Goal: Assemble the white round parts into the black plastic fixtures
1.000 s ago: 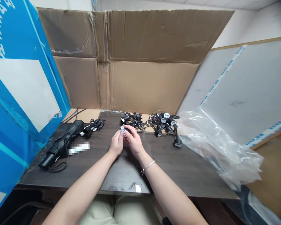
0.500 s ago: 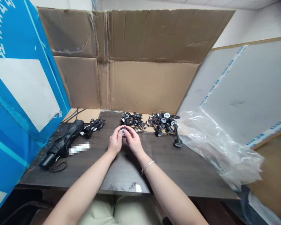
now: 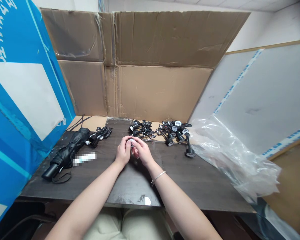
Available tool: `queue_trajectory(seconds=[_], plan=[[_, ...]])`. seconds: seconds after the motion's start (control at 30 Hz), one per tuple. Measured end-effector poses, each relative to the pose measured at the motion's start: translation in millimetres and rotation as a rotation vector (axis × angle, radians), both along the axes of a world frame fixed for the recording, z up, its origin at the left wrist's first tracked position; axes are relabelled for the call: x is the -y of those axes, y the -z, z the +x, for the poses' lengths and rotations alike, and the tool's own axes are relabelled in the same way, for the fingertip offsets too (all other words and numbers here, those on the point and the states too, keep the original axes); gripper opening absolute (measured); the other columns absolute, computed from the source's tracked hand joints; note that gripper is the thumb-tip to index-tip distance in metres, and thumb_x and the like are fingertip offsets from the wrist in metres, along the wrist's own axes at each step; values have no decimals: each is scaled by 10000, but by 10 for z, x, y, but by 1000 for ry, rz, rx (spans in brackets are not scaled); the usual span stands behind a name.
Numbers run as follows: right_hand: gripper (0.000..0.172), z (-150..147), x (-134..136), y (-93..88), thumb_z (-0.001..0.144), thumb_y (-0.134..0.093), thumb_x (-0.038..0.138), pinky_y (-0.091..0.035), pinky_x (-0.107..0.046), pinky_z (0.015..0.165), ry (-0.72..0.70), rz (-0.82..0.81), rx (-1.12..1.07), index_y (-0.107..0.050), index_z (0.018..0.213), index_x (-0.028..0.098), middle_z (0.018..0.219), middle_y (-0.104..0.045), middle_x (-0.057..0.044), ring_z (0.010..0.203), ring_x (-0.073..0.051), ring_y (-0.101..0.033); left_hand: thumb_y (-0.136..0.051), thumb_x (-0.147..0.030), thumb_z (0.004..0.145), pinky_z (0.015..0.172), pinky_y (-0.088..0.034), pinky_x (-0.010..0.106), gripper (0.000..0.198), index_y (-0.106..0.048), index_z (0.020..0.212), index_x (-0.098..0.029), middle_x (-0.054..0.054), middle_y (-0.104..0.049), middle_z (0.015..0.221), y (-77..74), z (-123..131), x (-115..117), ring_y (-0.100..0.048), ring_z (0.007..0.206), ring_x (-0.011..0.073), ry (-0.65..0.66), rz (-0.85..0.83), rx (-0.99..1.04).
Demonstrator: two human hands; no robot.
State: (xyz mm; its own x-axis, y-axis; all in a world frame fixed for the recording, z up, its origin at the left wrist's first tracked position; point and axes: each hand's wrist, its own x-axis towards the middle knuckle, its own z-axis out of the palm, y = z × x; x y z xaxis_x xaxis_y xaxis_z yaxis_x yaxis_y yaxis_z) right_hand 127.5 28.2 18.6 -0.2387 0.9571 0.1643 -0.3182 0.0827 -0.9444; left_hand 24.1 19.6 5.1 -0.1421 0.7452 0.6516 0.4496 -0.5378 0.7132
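Over the middle of the table, my left hand point(image 3: 123, 152) and my right hand point(image 3: 143, 152) meet around a small round part with a pale, silvery face point(image 3: 132, 142). Fingers of both hands curl closed on its rim, and most of its body is hidden behind them. Just beyond my hands lies a pile of black parts point(image 3: 143, 128) with thin stems and cup-shaped heads. To the right of it is a second pile of black parts with white round faces point(image 3: 174, 130). One black stemmed part point(image 3: 190, 150) stands apart on its round head.
On the left lie a folded black umbrella point(image 3: 70, 148), a small cluster of black parts point(image 3: 100, 135) and a blurred white label point(image 3: 85, 158). Crumpled clear plastic point(image 3: 235, 156) covers the table's right side. A cardboard sheet point(image 3: 162, 90) rises behind, with a blue panel point(image 3: 52, 83) at left.
My right fingers have shifted around the round part, now curling lower beneath it. Both hands have dipped very slightly. The piles have not moved.
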Motion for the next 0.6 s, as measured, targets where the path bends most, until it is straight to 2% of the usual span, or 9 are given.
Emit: queue_trajectory(seconds=[0.13,0.33,0.6], plan=[[480,11,2,-4,624,-645,450,-246,-178,293,-5,19,-19,-538,979,145,402,-497,83,291,-44,-333,-338,-364,883,719,-496,259,297,-528,1005,-171,69,-648,944,17,-2,-5,-625,803,139,-6,18,-13],[397,24,8,11,642,-650,390,-275,-177,319,25,59,-67,-568,952,156,389,-455,93,317,-47,-351,-332,-369,889,764,-493,286,309,-517,1035,-169,89,-637,1006,45,0,-18,-616,896,159,-9,69,-50],[361,13,33,42,713,-592,398,-345,-203,313,115,182,27,-566,990,170,457,-507,59,308,-71,-412,-334,-358,892,762,-497,284,313,-527,1049,-168,93,-643,1002,18,22,-14,-620,892,161,-29,88,-68]])
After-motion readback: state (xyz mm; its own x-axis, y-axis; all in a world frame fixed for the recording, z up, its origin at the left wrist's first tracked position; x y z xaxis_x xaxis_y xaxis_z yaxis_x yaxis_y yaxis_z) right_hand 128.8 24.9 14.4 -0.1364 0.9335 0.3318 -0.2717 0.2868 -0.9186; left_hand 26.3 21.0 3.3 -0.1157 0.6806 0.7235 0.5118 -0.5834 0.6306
